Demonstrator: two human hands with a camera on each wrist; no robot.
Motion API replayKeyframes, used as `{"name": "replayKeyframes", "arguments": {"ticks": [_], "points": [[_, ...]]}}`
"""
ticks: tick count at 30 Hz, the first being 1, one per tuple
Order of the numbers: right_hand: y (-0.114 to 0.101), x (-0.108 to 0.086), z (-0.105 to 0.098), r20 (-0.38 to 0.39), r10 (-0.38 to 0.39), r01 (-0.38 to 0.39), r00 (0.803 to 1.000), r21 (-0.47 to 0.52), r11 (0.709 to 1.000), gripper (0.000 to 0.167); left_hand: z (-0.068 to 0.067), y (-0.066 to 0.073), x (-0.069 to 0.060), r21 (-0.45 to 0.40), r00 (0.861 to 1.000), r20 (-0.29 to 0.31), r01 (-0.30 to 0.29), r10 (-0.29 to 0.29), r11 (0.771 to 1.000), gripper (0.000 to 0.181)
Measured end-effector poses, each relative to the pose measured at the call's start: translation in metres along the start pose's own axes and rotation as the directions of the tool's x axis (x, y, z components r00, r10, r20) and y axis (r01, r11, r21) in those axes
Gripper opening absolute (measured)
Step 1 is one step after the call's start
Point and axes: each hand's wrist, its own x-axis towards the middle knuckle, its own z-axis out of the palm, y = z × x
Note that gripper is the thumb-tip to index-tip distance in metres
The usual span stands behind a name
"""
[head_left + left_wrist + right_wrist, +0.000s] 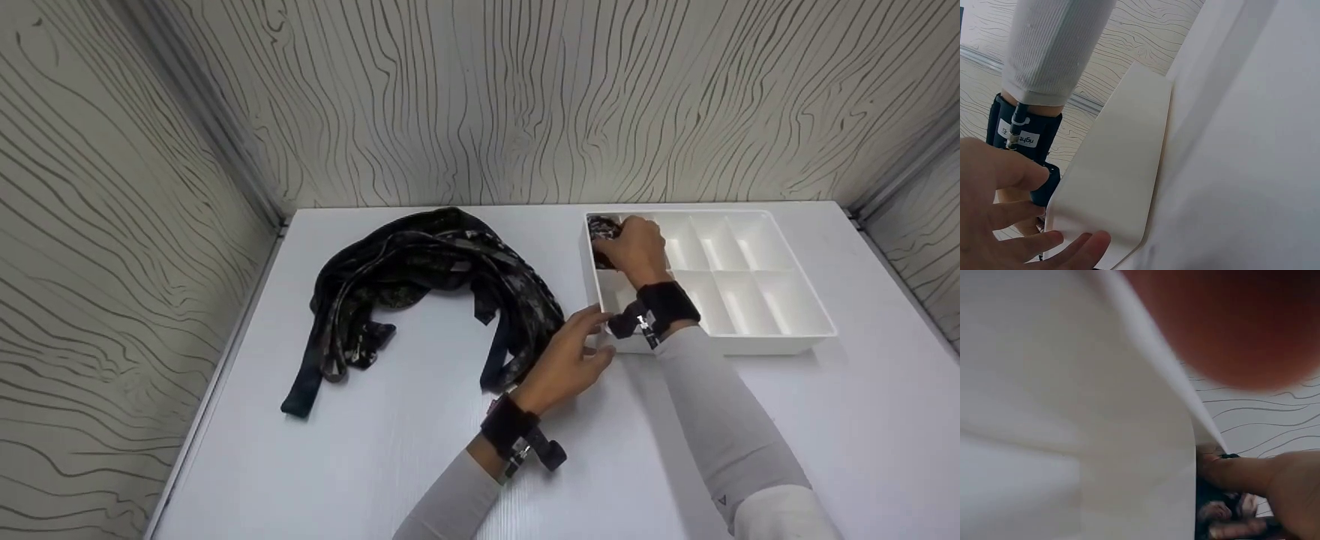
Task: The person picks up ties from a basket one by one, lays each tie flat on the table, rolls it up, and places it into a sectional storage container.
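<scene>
My right hand (637, 244) reaches down into the back-left compartment of a white divided box (780, 345). Its fingers and thumb hold a bundled dark cloth with a light pattern (603, 227), which also shows dimly in the right wrist view (1224, 509). At the box's front-left corner is my left hand (566, 364), fingers spread and slightly bent, fingertips against the wall. The left wrist view shows those fingers (1027, 244) by the box's outer side. To the left lies a heap of long, dark patterned cloth strips (420, 244), arranged in an arc.
More compartments (742, 244) fill the box in two rows, split by thin white dividers. The white table (360, 465) meets a wood-grain patterned wall (487, 105) at the back, with similar panels on both sides. My forearms cross the table's front.
</scene>
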Motion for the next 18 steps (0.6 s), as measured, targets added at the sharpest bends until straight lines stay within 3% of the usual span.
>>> {"name": "replayKeyframes", "arguments": {"ticks": [4,9,18], "points": [[-0.004,-0.002,-0.003,0.005,-0.002,0.002,1.0,0.017,1.0,0.036,-0.001,0.002,0.0,-0.012,1.0,0.005,-0.001,0.001,1.0,0.05],[-0.002,-0.006,-0.005,0.062,-0.014,0.015,0.998,-0.003,1.0,0.045,-0.001,0.003,-0.002,-0.036,1.0,0.015,0.019,-0.019,0.999,0.047],[-0.001,-0.013,-0.014,0.057,-0.018,0.022,0.998,-0.082,0.996,0.035,-0.006,0.003,-0.008,-0.072,1.0,0.027,-0.001,0.003,0.997,0.041]]}}
